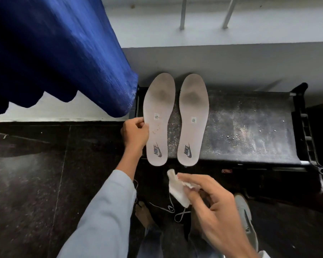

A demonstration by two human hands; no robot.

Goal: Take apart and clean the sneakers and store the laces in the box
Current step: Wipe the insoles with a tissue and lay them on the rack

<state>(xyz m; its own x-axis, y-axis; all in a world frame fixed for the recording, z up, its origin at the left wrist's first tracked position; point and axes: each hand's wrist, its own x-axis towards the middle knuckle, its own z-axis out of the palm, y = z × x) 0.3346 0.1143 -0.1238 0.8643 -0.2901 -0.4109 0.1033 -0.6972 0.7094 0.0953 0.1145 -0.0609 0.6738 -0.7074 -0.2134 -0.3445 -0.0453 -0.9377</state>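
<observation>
Two grey insoles lie side by side on a dusty black bench [250,127], heels toward me. My left hand [135,134] pinches the left edge of the left insole [159,116]. The right insole [193,118] lies untouched beside it. My right hand [211,200] holds a folded white cloth [177,189] below the insoles, in front of the bench. White laces [170,209] lie loose on the dark floor under that hand. A grey sneaker [247,218] stands on the floor at the lower right, partly hidden by my right arm.
A blue curtain [54,53] hangs at the upper left, reaching the bench's left end. A grey wall and sill run behind the bench. The bench frame [305,127] rises at the right end. My bare foot [144,213] stands on the dark tiled floor.
</observation>
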